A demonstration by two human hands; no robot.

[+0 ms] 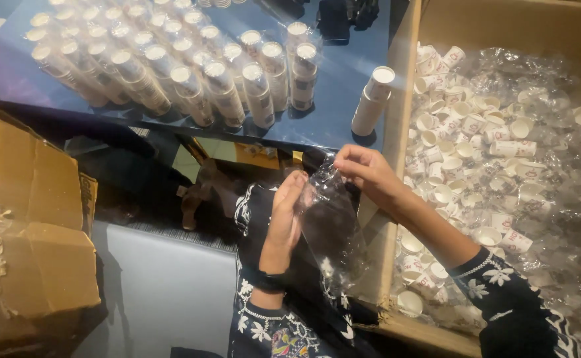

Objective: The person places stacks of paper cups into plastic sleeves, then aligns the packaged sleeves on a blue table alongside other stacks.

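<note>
Left hand (pixel 284 222) is pressing flat against the side of a clear plastic bag (pixel 330 229), fingers straight and together, palm toward the film, not curled around it. Right hand (pixel 366 169) is pinching the bag's top edge between thumb and fingertips, fingers closed tight on the film, lifting it so the bag is hanging between both hands. Bag is looking empty, crinkled, sitting in front of the person's dark patterned sleeves, just above the lap and beside the near corner of a big cardboard box (pixel 396 132).

Box is sitting to the right, lined with loose clear plastic and holding a heap of small white paper cups (pixel 466 142), lying every way, some stacked in short runs.

Dark glossy bench (pixel 333 99) is running across the top of the view. Rows of bagged cup stacks (pixel 171 73) are standing on it, wrapped in clear sleeves, packed close together. One unwrapped cup stack (pixel 372 101) is leaning near the bench's right edge, just beside the box wall, apart from the wrapped rows.

Torn brown cardboard box (pixel 28 225) is sitting at far left, flaps ragged. Pale floor (pixel 164 292) is showing below it.
</note>
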